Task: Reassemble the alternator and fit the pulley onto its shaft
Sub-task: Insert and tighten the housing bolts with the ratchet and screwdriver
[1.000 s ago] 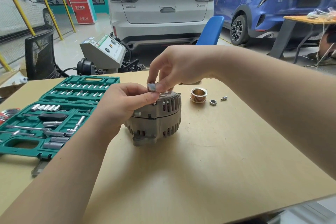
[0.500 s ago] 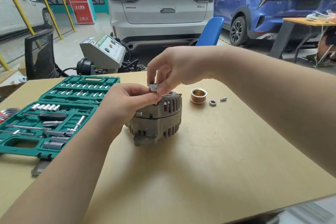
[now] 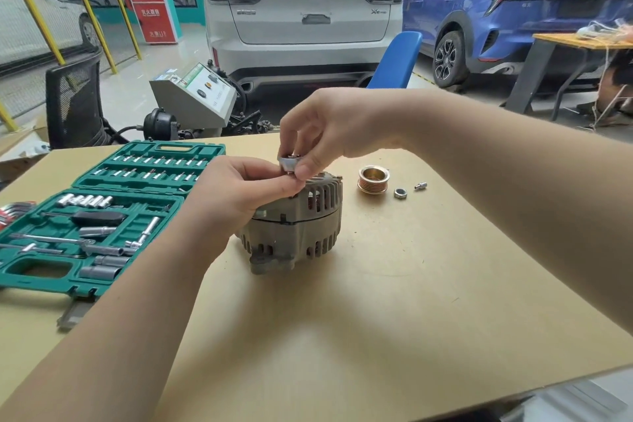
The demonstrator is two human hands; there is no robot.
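Note:
The grey alternator point(image 3: 301, 226) stands on the tan table point(image 3: 376, 312), its slotted housing facing me. My right hand point(image 3: 325, 130) pinches a small silver ring-shaped part point(image 3: 289, 163) just above the alternator's top. My left hand point(image 3: 239, 192) rests against the alternator's upper left side, and its fingertips touch the underside of that silver part. The alternator's shaft is hidden behind my fingers. The brass-coloured grooved pulley point(image 3: 373, 179) lies on the table to the right, with a nut point(image 3: 400, 193) and a small bolt point(image 3: 420, 186) beside it.
An open green socket-set case point(image 3: 102, 216) with several sockets and a ratchet lies at the table's left. Red-handled hex keys point(image 3: 13, 209) lie at the far left edge. Behind the table stand a black mesh chair point(image 3: 73, 99), a blue chair point(image 3: 395, 60), a grey test console point(image 3: 193, 96) and parked cars.
My right hand has shifted slightly on the silver part above the alternator, which now sits a little higher between my fingertips. The alternator and loose parts stayed put.

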